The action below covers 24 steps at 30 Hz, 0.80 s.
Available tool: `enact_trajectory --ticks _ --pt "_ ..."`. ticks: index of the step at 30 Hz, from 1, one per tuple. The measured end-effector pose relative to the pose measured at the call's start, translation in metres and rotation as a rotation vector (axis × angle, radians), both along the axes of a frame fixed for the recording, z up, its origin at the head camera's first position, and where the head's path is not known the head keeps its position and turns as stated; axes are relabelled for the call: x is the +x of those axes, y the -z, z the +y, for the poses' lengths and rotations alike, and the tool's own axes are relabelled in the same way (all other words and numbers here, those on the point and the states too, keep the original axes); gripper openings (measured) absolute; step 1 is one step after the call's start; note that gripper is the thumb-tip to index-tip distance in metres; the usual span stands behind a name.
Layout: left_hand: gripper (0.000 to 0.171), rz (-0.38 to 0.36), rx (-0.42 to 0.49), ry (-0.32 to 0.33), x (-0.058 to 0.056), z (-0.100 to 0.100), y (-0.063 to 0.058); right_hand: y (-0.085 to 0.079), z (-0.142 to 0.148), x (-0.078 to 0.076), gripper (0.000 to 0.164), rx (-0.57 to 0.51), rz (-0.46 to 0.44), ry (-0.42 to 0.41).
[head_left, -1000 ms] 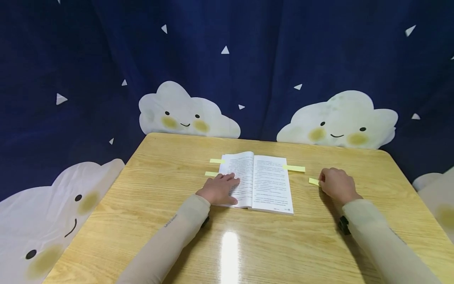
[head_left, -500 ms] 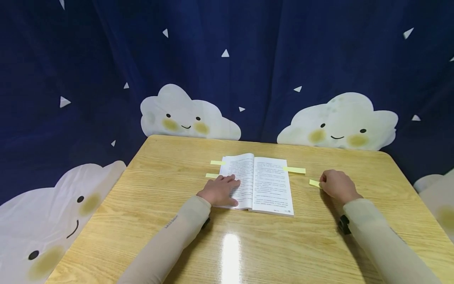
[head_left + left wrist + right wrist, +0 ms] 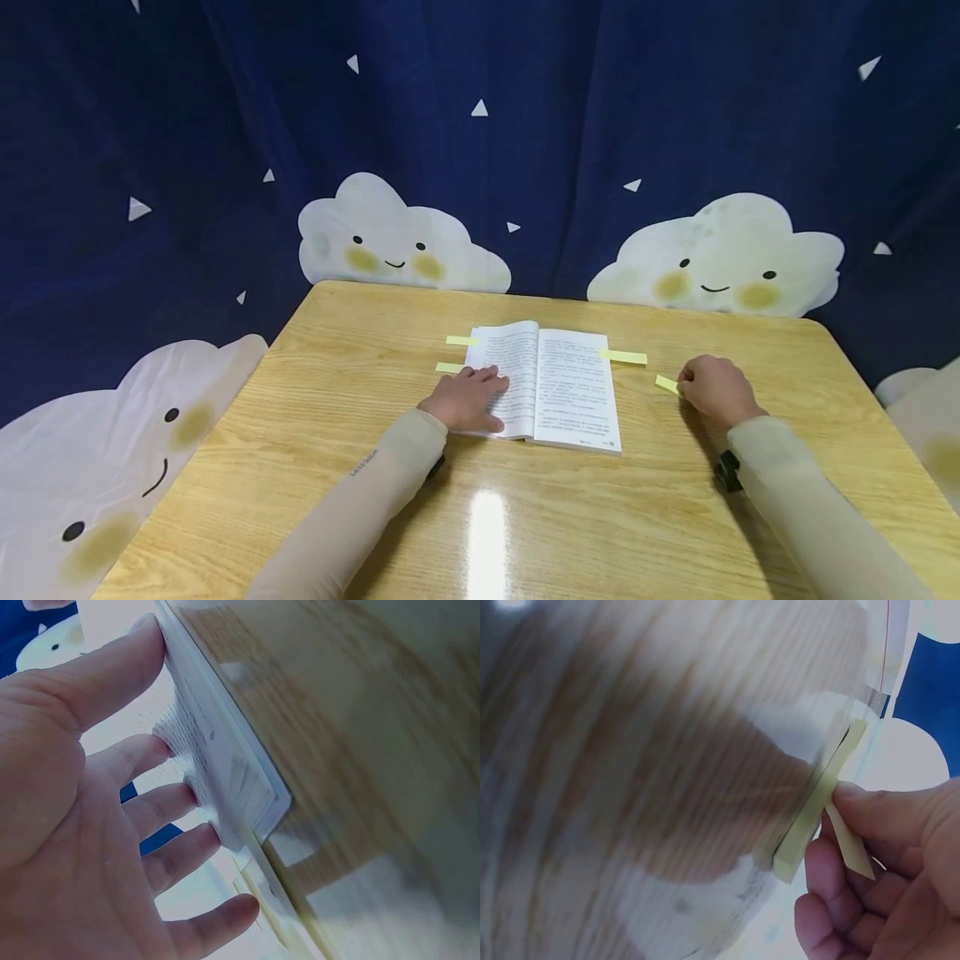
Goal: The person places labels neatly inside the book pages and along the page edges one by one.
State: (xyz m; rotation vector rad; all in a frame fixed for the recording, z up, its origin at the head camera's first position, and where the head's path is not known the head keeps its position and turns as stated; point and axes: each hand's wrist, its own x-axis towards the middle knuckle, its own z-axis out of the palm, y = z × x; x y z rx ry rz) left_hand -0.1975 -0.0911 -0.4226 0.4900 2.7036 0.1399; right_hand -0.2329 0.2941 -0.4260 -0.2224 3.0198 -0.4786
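An open book (image 3: 573, 387) with printed pages lies on the wooden table. My left hand (image 3: 465, 400) rests on its left page with the fingers spread; the left wrist view shows this hand (image 3: 90, 802) with straight, parted fingers at the page. To the right of the book, my right hand (image 3: 718, 390) is at a narrow yellow sticky note pad (image 3: 666, 384). In the right wrist view, a yellow sticky note strip (image 3: 849, 844) stands away from the pad (image 3: 802, 832), pinched between thumb and fingers. The hand hides part of the pad in the head view.
Two yellow sticky strips, an upper one (image 3: 459, 340) and a lower one (image 3: 448, 367), stick out from the book's left edge. Another yellow strip (image 3: 626, 357) juts from its right edge. A dark blue curtain (image 3: 547, 150) with clouds hangs behind the table (image 3: 360, 333).
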Motion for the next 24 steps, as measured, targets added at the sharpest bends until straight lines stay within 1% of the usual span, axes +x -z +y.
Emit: enact_trajectory --ticks 7,14,17,21,24 --pt "0.076 -0.009 -0.007 0.003 0.0006 0.0003 -0.0020 0.0017 0.0008 -0.0019 0.014 0.012 0.006 0.009" --pt "0.076 -0.001 -0.021 0.010 -0.0003 0.0006 -0.0005 0.0039 -0.0001 -0.0012 0.011 0.041 -0.005 0.029" --pt "0.076 -0.002 -0.021 0.011 -0.0002 0.0005 -0.0004 0.0059 -0.0010 -0.0004 0.009 0.066 0.032 0.011" --pt "0.076 -0.008 -0.015 0.007 0.0000 0.0008 -0.0009 0.0090 -0.0024 -0.0001 0.008 0.104 0.110 -0.014" --pt "0.076 -0.011 -0.015 0.004 -0.0005 0.0008 -0.0008 0.0090 -0.0027 -0.0008 0.008 0.112 0.129 -0.016"
